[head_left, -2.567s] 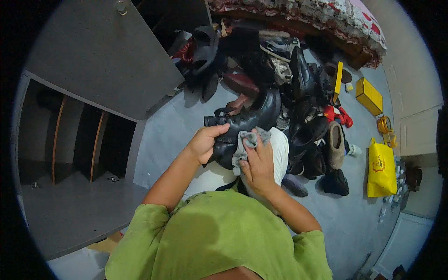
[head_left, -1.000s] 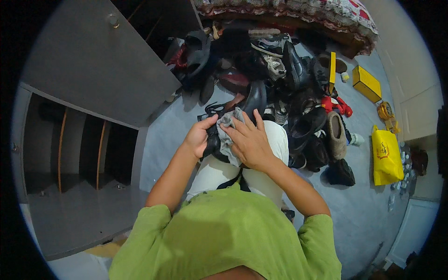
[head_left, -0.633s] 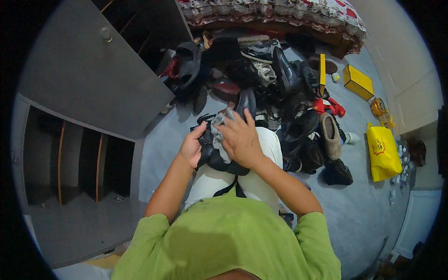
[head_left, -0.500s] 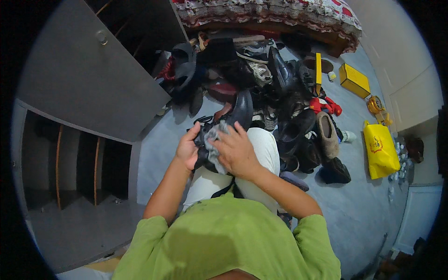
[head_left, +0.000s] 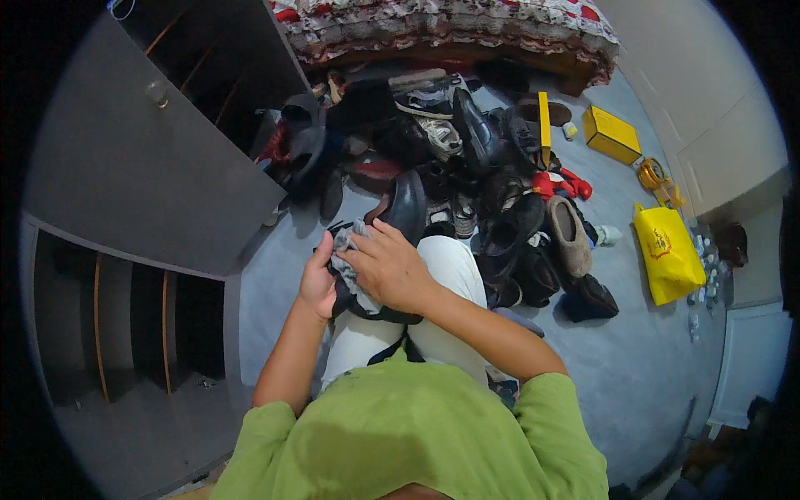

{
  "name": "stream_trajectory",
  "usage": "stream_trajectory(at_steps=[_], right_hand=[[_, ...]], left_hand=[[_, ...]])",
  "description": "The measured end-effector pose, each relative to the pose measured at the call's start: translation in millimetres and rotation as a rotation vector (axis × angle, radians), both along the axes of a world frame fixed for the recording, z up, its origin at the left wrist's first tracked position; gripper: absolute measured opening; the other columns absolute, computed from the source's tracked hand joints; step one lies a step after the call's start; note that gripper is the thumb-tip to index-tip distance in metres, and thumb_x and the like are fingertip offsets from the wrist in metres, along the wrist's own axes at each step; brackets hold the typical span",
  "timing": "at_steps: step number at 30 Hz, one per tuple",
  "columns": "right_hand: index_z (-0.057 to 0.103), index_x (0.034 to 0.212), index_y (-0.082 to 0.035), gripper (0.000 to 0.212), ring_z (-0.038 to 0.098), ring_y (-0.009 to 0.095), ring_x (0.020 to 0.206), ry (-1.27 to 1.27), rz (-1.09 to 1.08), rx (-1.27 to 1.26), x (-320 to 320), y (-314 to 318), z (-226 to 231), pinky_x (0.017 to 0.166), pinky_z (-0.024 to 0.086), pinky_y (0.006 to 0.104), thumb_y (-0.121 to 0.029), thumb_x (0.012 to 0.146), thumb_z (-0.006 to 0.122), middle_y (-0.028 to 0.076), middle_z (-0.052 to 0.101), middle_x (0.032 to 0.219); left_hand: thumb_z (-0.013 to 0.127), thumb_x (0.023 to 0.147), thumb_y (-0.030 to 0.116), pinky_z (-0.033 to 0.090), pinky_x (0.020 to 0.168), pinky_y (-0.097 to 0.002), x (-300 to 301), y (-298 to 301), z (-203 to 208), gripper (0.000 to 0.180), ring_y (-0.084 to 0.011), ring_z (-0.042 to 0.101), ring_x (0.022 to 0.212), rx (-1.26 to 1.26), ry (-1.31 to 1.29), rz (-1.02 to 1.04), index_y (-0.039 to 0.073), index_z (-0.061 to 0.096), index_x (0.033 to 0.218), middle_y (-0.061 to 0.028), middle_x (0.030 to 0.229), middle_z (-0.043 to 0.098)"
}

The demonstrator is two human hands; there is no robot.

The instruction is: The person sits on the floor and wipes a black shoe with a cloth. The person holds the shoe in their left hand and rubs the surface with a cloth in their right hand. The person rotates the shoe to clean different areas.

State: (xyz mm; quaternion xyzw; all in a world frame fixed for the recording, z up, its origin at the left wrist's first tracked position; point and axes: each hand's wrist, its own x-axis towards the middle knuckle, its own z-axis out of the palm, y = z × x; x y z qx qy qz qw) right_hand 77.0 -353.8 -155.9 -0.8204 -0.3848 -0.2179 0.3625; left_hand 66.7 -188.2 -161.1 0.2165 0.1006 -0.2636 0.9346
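A black shoe (head_left: pixel 390 315) rests over my lap above my white trousers, mostly hidden by my hands and a cloth. My left hand (head_left: pixel 318 282) grips its left side, thumb pointing up. A crumpled grey cloth (head_left: pixel 348 265) lies against the shoe. My right hand (head_left: pixel 390 271) presses on that cloth from above, fingers bent over it toward the left hand. Just beyond my fingers is a smooth black leather shoe (head_left: pixel 408 208) with a brown inside; whether it touches the held shoe I cannot tell.
Many shoes lie heaped on the grey floor ahead, among them a beige fuzzy slipper (head_left: pixel 570 235). A grey cabinet door (head_left: pixel 154 150) stands open at left. Toward the right are a yellow box (head_left: pixel 611 133) and a yellow bag (head_left: pixel 667 254). A bed (head_left: pixel 450 33) borders the far side.
My right hand and the cloth have shifted left along the shoe, closer to my left hand. The whole view has turned slightly.
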Motion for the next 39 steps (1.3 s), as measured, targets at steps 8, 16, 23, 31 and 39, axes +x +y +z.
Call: stream_trajectory(at_steps=[8,16,23,31,39], right_hand=[[0.063,0.106,-0.011,0.033,0.055,0.030,0.108,-0.023,-0.186,-0.061,42.7,-25.1,3.1,0.103,0.032,0.0472,-0.013,0.073,0.067,0.010,0.062,0.104],[0.063,0.099,-0.011,0.030,0.055,0.029,0.107,-0.201,-0.294,-0.081,38.2,-65.1,57.3,0.102,0.032,0.0490,-0.010,0.069,0.067,0.008,0.061,0.098],[0.063,0.103,-0.008,0.039,0.056,0.033,0.104,-0.175,-0.430,-0.140,4.3,-109.0,84.5,0.097,0.039,0.0456,-0.002,0.064,0.065,0.011,0.061,0.100],[0.061,0.106,-0.009,0.028,0.058,0.031,0.094,0.200,-0.386,-0.098,2.3,-124.6,25.8,0.094,0.040,0.0430,-0.010,0.078,0.061,0.012,0.061,0.091],[0.065,0.107,-0.009,0.026,0.061,0.032,0.095,0.413,-0.004,-0.223,30.2,-91.3,39.7,0.094,0.043,0.0422,-0.010,0.082,0.058,0.015,0.065,0.097]], left_hand=[[0.045,0.098,0.032,0.045,0.099,-0.0432,-0.3,-5.4,12.3,0.040,-0.0288,0.059,0.110,0.114,-0.008,-0.127,0.002,0.050,0.125,-0.0165,0.120,0.059],[0.059,0.091,0.022,0.052,0.085,-0.0324,-9.9,-33.6,80.5,0.031,-0.0184,0.063,0.093,0.702,-0.318,-0.193,0.003,0.058,0.115,-0.0094,0.104,0.064],[0.055,0.090,0.026,0.040,0.096,-0.0402,3.5,-52.0,113.9,0.036,-0.0380,0.051,0.110,1.441,-1.392,-0.460,0.003,0.057,0.118,-0.0209,0.119,0.057],[0.054,0.072,0.008,0.050,0.073,-0.0470,-23.2,-85.9,85.2,0.022,-0.0431,0.061,0.074,1.602,-1.404,-0.801,0.001,0.062,0.091,-0.0252,0.085,0.063],[0.051,0.076,0.009,0.050,0.075,-0.0463,-36.7,-88.4,87.5,0.020,-0.0405,0.063,0.080,1.587,-1.292,-0.920,-0.001,0.062,0.090,-0.0260,0.085,0.063]])
